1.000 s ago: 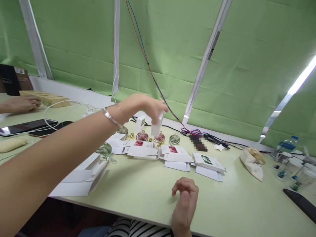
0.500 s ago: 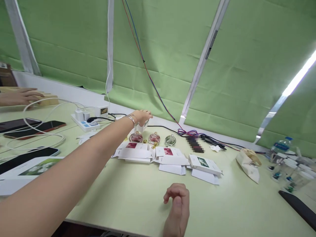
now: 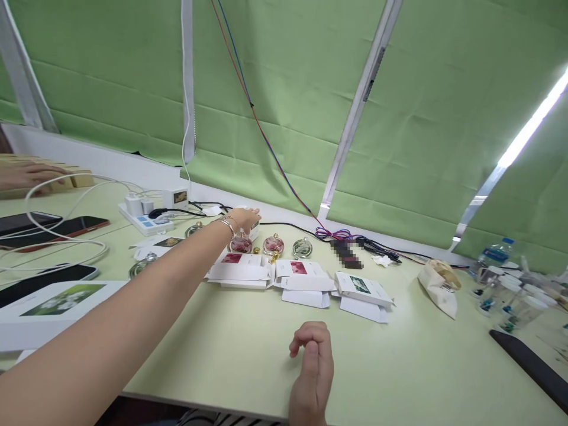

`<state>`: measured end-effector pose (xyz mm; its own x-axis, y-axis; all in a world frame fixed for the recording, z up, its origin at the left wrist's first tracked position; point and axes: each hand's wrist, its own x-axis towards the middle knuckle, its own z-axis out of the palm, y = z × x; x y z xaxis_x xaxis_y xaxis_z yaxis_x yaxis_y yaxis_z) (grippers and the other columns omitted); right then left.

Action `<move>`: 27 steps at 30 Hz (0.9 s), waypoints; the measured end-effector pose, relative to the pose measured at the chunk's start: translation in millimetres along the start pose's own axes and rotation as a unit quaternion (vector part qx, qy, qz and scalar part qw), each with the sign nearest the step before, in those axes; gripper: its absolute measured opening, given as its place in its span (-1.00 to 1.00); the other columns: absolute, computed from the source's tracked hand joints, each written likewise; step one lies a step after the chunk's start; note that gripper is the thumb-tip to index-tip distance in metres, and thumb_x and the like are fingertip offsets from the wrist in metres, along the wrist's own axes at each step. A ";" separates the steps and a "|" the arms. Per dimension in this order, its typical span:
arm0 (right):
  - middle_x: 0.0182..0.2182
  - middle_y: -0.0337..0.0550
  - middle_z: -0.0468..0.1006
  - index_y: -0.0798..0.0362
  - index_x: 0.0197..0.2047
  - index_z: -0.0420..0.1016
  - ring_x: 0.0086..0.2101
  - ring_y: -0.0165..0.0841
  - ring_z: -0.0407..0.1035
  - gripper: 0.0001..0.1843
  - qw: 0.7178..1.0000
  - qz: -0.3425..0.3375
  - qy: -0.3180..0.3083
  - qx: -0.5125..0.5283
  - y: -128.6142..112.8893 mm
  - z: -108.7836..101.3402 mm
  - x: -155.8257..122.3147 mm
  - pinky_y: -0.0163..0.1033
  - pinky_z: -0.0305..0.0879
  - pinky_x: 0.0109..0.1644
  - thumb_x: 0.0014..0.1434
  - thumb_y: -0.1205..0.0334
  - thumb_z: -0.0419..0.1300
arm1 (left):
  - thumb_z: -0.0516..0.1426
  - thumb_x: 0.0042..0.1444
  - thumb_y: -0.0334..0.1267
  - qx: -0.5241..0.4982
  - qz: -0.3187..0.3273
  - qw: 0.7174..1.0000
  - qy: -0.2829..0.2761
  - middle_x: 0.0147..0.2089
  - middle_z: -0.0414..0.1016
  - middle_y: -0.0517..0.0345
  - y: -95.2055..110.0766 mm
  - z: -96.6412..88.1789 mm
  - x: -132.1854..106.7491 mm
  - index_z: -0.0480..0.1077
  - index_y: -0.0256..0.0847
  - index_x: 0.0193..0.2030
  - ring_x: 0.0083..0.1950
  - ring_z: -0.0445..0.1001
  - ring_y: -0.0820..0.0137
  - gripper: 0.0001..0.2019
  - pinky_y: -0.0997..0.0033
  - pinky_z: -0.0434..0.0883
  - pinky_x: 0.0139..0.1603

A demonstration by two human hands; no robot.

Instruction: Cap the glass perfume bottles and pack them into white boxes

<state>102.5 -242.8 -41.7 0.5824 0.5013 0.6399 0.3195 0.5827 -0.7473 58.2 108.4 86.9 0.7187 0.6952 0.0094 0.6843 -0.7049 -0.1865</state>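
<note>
My left hand (image 3: 245, 218) reaches to the back of the table, its fingers over the top of a small white box (image 3: 254, 231) and partly hiding it. In front stand two round glass bottles with red contents, the left one (image 3: 240, 243) close to my wrist and the other (image 3: 273, 244) beside it. A round bottle with green contents (image 3: 302, 248) is to their right. Flattish white cartons with a red picture (image 3: 298, 268) or a green picture (image 3: 364, 287) lie before them. My right hand (image 3: 313, 367) rests near the front edge, fingers curled in, nothing visible inside.
At left are a power strip (image 3: 146, 222), looping white cables, phones (image 3: 66, 231) and a large white box (image 3: 62, 307). Another person's hand (image 3: 31, 177) is at far left. To the right lie a cloth pouch (image 3: 438, 287), clear jars (image 3: 528, 310) and a black flat object (image 3: 530, 368).
My left hand has lowered slightly with the small white box, which now stands behind the bottles. The view has shifted a little. My right hand keeps its curled pose.
</note>
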 end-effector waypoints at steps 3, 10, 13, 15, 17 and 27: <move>-0.47 -0.27 0.23 0.01 -0.33 0.29 -0.46 -0.42 0.16 -0.71 1.000 0.006 -0.013 -0.009 -0.6 -0.8 0.5 -0.28 0.12 -0.40 0.31 0.19 -0.18 | 0.09 0.21 -0.22 0.026 -0.019 0.999 0.001 0.09 0.32 -0.01 2.9 1.1 -5.8 0.27 -0.24 0.08 0.01 0.39 0.23 -0.68 0.08 0.39 -0.03; -0.48 -0.27 0.23 0.01 -0.34 0.29 -0.45 -0.41 0.17 -0.71 1.000 0.003 -0.020 -0.022 -0.6 -2.7 3.0 -0.28 0.11 -0.38 0.31 0.20 -0.18 | 0.08 0.21 -0.22 0.049 -0.048 0.998 0.010 0.08 0.33 -0.01 8.2 3.0 -3.4 0.28 -0.25 0.06 -0.01 0.40 0.25 -0.70 0.10 0.40 -0.05; -0.49 -0.27 0.23 0.00 -0.35 0.29 -0.46 -0.41 0.16 -0.70 1.000 0.002 -0.018 -0.021 -1.1 -2.3 2.8 -0.28 0.10 -0.39 0.31 0.20 -0.18 | 0.08 0.21 -0.22 0.060 -0.045 0.997 0.024 0.07 0.34 0.00 5.9 3.4 -3.4 0.29 -0.25 0.05 -0.02 0.40 0.26 -0.71 0.11 0.41 -0.05; -0.50 -0.27 0.22 0.00 -0.36 0.29 -0.46 -0.40 0.16 -0.70 1.000 0.002 -0.015 -0.019 -1.3 -1.5 2.3 -0.28 0.10 -0.39 0.31 0.20 -0.18 | 0.08 0.21 -0.22 0.065 -0.043 0.996 0.037 0.07 0.34 0.00 4.8 3.6 -5.9 0.29 -0.24 0.05 -0.02 0.40 0.26 -0.71 0.11 0.41 -0.05; -0.50 -0.28 0.21 0.01 -0.38 0.28 -0.46 -0.40 0.16 -0.69 1.000 0.004 -0.012 -0.015 -1.2 -0.6 1.9 -0.28 0.09 -0.39 0.31 0.19 -0.18 | 0.08 0.21 -0.22 0.064 -0.043 0.996 0.049 0.07 0.34 0.00 4.8 3.6 -9.6 0.29 -0.24 0.05 -0.02 0.40 0.26 -0.71 0.11 0.41 -0.05; -0.52 -0.28 0.21 0.01 -0.41 0.27 -0.46 -0.40 0.15 -0.67 0.999 0.002 -0.023 -0.024 -1.9 -0.4 2.4 -0.29 0.08 -0.39 0.31 0.17 -0.17 | 0.08 0.19 -0.17 0.035 0.021 0.996 0.083 0.34 0.04 -0.08 -4.2 -32.6 -48.7 0.07 -0.24 0.26 0.33 -0.01 0.11 -0.47 0.05 0.07 0.24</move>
<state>103.6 -243.0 -38.8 0.5486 0.5334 0.6438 0.3533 0.5500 -0.7567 24.3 72.8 119.3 0.7606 0.6290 0.1607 0.6476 -0.7172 -0.2575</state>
